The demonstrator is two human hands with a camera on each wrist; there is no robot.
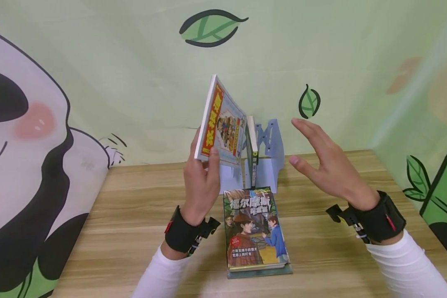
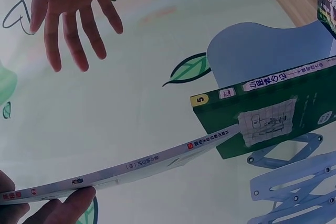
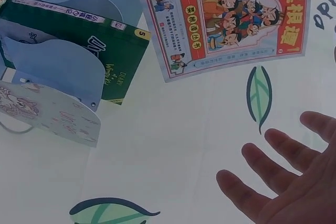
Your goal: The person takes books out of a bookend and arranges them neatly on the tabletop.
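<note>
My left hand (image 1: 202, 186) grips a thin light-blue book (image 1: 229, 130) by its near end, thumb on the cover with the red and yellow title. The book is raised and tilted, and its far end overlaps a green book (image 1: 251, 155) in the head view. That green book stands upright in a pale blue expandable book stand (image 1: 273, 142); its spine bears a 5 in the left wrist view. My right hand (image 1: 329, 167) hovers to the right of the stand, fingers extended and thumb apart, holding nothing.
In front of the stand, a comic-style book (image 1: 255, 231) lies flat on top of another book, whose greenish edge shows beneath, on the wooden table (image 1: 145, 207). A green cloth backdrop (image 1: 141, 74) with leaf and panda drawings rises behind and beside the table.
</note>
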